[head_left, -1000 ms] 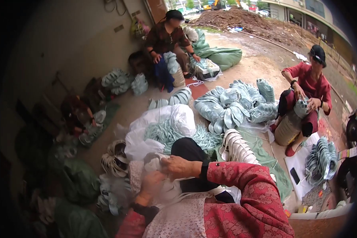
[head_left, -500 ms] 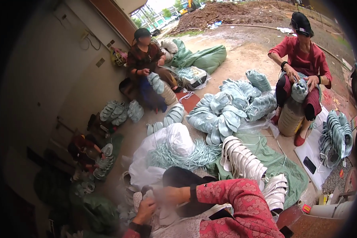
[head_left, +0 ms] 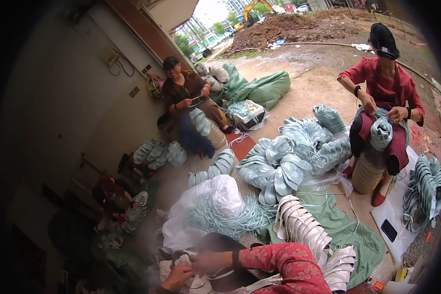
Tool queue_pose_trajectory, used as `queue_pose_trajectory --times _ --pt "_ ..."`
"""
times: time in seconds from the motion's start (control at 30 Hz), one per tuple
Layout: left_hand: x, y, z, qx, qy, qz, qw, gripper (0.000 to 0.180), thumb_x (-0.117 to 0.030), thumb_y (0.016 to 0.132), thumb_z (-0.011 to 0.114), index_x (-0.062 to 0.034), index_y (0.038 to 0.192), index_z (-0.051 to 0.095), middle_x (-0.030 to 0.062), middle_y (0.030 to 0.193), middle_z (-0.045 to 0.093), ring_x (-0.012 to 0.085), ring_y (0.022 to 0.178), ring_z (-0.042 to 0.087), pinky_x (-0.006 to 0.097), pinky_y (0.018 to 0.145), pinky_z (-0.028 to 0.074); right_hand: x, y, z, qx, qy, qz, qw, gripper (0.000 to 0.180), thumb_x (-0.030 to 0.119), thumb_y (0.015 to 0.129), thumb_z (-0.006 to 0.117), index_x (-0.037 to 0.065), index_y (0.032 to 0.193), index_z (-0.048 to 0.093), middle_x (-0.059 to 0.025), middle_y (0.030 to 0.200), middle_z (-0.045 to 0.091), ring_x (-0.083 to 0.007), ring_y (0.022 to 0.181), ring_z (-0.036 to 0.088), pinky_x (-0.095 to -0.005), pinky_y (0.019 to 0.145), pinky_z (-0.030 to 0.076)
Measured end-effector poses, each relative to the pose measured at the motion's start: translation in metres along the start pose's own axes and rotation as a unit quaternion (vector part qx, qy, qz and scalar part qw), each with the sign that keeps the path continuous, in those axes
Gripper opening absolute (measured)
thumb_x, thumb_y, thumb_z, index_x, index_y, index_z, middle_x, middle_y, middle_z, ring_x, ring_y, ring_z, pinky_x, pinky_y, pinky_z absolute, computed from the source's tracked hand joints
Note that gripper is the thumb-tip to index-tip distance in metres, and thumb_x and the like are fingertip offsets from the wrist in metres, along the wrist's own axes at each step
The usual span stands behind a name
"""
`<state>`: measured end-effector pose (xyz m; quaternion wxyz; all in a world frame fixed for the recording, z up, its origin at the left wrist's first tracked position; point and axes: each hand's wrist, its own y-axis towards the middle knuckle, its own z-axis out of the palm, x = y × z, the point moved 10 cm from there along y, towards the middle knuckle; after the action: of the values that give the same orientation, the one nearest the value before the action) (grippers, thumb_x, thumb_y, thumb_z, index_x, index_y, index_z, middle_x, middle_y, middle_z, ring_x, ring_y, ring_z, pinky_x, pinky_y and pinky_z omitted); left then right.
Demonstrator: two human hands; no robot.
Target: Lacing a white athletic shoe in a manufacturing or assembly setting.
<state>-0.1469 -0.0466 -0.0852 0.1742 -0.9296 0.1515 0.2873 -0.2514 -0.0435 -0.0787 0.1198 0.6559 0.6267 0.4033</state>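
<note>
White piece (head_left: 183,259) at one o'clock of left hand (head_left: 178,276), nine o'clock of right hand (head_left: 211,261). Left pinches it; right blurred, fingers bent beside it, grip cannot be told. Close beyond: dark trouser leg (head_left: 221,241), one o'clock; pale-blue laces (head_left: 230,218), white bag (head_left: 196,203), twelve o'clock; white stacked uppers (head_left: 304,228), two o'clock, along green sheet (head_left: 360,242). Farther, one o'clock: blue pile (head_left: 279,169), then pale ground (head_left: 313,93) stretching outward.

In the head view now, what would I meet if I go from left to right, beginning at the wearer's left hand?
Left hand → right hand → long stack of white curved pieces → black phone → upright bundle of pale blue pieces.
</note>
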Motion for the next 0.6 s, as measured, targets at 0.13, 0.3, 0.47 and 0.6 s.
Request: queue_pose_trajectory --times 0.13,0.3,0.47,0.6 --pt "-0.012 0.002 -0.001 0.012 0.005 0.014 1.000 0.014 -0.013 0.085 0.076 0.0005 0.086 0.072 0.0013 0.080 0.056 0.0125 0.074 0.053 0.027 0.069 0.042 -0.001 -0.001 0.004 0.022 0.016 0.003 1.000 0.042 0.034 0.077 0.075 0.001 0.098 0.058 -0.0209 0.104 0.049 -0.0394 0.073 0.061 -0.0470 0.066 0.050" --pt "-0.015 -0.004 -0.002 0.004 0.014 0.048 0.999 0.017 -0.019 0.086 0.072 -0.0021 0.087 0.071 0.0073 0.081 0.059 0.0208 0.079 0.060 0.032 0.072 0.046 0.005 0.004 0.005 -0.011 -0.029 -0.001 1.000 0.039 0.033 0.079 0.073 0.002 0.096 0.057 -0.0200 0.102 0.049 -0.0369 0.071 0.061 -0.0457 0.065 0.051" --pt "0.003 -0.009 -0.010 -0.065 0.034 0.082 0.994 0.016 -0.018 0.084 0.074 -0.0032 0.085 0.072 0.0079 0.080 0.059 0.0216 0.075 0.060 0.032 0.069 0.047 0.012 0.015 0.007 0.059 -0.068 0.010 0.996 0.035 0.034 0.082 0.069 0.002 0.095 0.062 -0.0181 0.102 0.050 -0.0335 0.074 0.061 -0.0443 0.063 0.052" --pt "0.002 -0.024 -0.079 -0.233 -0.047 0.038 0.971 0.009 -0.008 0.083 0.072 -0.0007 0.089 0.074 0.0034 0.074 0.060 0.0128 0.067 0.057 0.028 0.061 0.045 0.020 0.024 0.013 0.110 -0.117 0.006 0.987 0.031 0.034 0.083 0.067 0.004 0.091 0.067 -0.0158 0.104 0.054 -0.0330 0.088 0.060 -0.0404 0.066 0.053"
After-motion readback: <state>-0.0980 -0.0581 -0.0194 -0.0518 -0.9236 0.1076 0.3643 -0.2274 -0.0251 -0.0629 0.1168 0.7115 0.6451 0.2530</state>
